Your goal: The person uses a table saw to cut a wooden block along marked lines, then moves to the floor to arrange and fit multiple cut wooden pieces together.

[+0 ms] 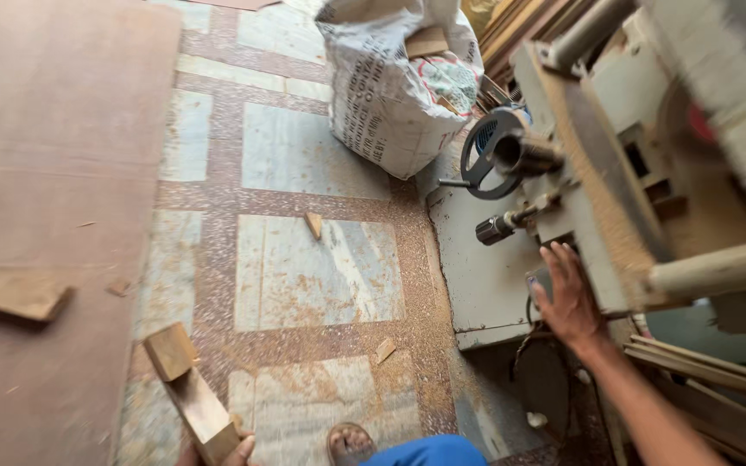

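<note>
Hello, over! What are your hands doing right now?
Left hand grips wood strip. Right hand open on saw machine. Scraps on floor.

Sawdust-strewn tiled floor (304, 155) bears a sack (390, 95), plywood sheet (45, 173) and wood scraps (313, 224)

My left hand (218, 450) is almost all below the bottom edge; only some fingertips show under the wooden piece (190, 393). My right hand (570, 298) covers a part of the machine's side (485, 276), so I cannot tell if it presses something. The upper right of the machine is blurred. The white sack (395, 86) is cut at the top.
</note>
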